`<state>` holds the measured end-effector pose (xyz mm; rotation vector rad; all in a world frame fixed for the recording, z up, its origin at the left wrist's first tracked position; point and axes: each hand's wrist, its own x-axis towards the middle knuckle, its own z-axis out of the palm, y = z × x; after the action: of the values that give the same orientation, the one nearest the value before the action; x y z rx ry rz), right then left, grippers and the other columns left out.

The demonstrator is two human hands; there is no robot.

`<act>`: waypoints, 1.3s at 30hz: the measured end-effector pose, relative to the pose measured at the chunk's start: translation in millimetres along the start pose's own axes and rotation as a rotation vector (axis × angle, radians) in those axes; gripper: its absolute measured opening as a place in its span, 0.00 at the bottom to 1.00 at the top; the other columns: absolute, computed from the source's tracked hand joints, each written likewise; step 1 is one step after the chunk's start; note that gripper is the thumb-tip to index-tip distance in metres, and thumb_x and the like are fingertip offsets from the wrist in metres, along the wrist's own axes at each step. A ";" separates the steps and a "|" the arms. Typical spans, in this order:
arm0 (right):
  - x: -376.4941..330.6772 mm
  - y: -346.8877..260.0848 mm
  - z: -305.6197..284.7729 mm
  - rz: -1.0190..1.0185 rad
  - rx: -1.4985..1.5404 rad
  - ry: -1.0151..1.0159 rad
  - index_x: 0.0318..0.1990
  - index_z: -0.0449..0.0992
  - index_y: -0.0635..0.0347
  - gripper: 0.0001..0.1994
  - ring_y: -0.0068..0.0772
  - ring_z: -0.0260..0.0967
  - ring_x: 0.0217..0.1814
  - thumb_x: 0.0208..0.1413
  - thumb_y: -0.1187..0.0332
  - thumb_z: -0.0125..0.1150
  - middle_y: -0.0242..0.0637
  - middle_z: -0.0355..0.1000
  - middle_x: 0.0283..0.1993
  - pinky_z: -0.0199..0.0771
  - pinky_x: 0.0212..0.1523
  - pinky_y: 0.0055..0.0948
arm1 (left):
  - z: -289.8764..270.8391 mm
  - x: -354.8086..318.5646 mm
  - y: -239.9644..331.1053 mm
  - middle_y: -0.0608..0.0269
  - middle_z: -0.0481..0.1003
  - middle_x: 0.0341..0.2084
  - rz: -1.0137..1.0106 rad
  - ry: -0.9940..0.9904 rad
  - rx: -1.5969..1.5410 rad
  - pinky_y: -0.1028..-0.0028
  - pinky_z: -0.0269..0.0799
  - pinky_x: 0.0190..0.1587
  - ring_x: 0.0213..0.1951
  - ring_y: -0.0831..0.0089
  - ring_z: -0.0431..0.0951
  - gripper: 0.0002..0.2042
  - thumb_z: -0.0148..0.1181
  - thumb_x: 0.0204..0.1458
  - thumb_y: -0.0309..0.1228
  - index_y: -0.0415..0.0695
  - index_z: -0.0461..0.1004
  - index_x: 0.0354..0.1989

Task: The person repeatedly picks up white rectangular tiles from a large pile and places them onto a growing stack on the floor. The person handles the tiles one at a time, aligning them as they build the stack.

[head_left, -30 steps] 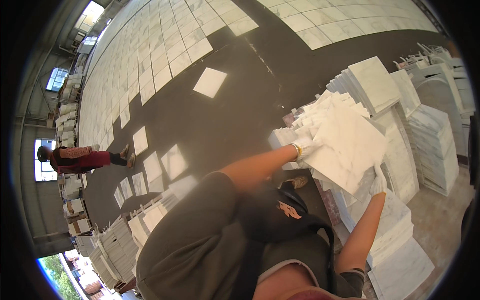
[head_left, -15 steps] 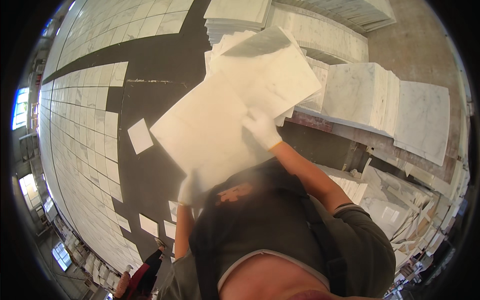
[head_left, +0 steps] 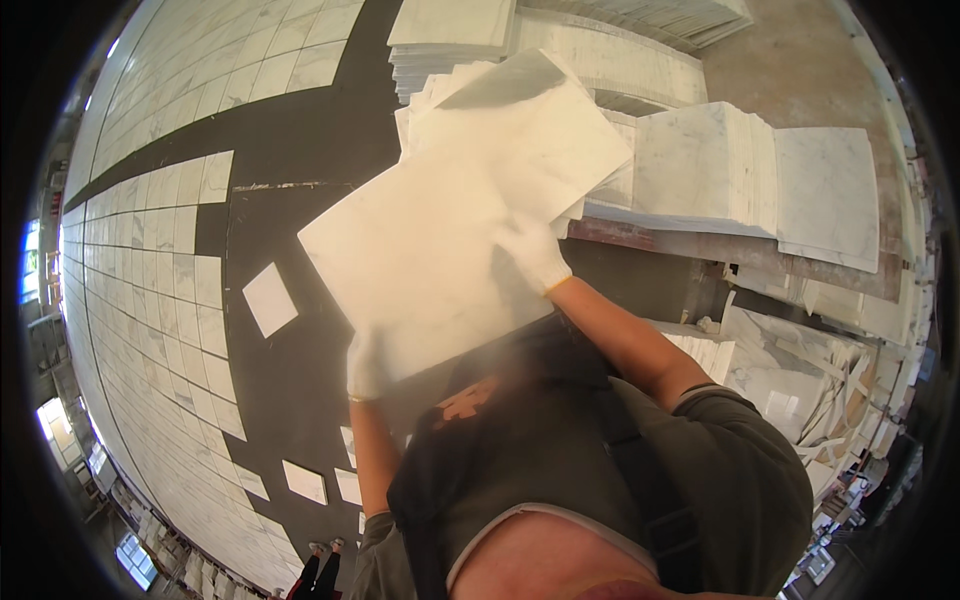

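Note:
A large white marble tile (head_left: 420,270) is held in front of my chest, its far part overlapping the top of a tile pile (head_left: 540,120). My left hand (head_left: 366,368), in a white glove, is closed on the tile's near left corner; its fingers are partly hidden. On the right edge, my gloved right hand (head_left: 535,255) grips the same tile, with fingers lying over its top face. The pile beneath is fanned unevenly, and its uppermost tile carries a grey patch at the far end.
Upright rows of marble tiles (head_left: 690,165) stand at the right on a bench. Laid tiles (head_left: 150,290) cover the left floor. Loose tiles (head_left: 271,300) lie on the dark floor (head_left: 290,210). Marble offcuts (head_left: 790,370) sit lower right. Another person's legs (head_left: 318,572) show lower left.
The held tile and both hands have moved a little away from my chest, uncovering its near edge. My view has shifted slightly. The other person now shows less, lower in the picture.

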<state>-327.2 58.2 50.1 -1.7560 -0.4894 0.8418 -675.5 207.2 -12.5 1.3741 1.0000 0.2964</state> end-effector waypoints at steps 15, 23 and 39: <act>-11.0 -13.5 -285.2 0.286 0.422 -0.223 0.63 0.72 0.71 0.28 0.33 0.73 0.60 0.54 0.70 0.68 0.41 0.76 0.59 0.71 0.62 0.31 | 250.5 93.7 135.5 0.63 0.78 0.47 -0.002 -0.163 -0.023 0.76 0.75 0.47 0.44 0.78 0.77 0.21 0.63 0.63 0.34 0.32 0.72 0.59; -57.7 -82.1 -423.9 0.110 0.439 0.198 0.64 0.68 0.73 0.32 0.37 0.75 0.56 0.48 0.74 0.65 0.45 0.76 0.57 0.76 0.58 0.35 | 411.6 128.0 198.4 0.57 0.81 0.43 -0.096 -0.758 0.311 0.72 0.74 0.48 0.45 0.73 0.78 0.27 0.64 0.58 0.46 0.35 0.76 0.57; 23.3 21.6 -461.5 0.277 0.154 0.269 0.49 0.77 0.71 0.18 0.33 0.76 0.38 0.48 0.75 0.68 0.39 0.77 0.40 0.78 0.39 0.31 | 299.9 114.7 178.1 0.51 0.80 0.45 -0.307 -0.150 -0.012 0.70 0.79 0.41 0.40 0.67 0.82 0.28 0.59 0.63 0.44 0.35 0.68 0.65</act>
<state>29.4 -231.8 102.7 -1.7824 -0.0022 0.7948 -325.4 127.8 64.7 1.1924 1.0638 -0.0298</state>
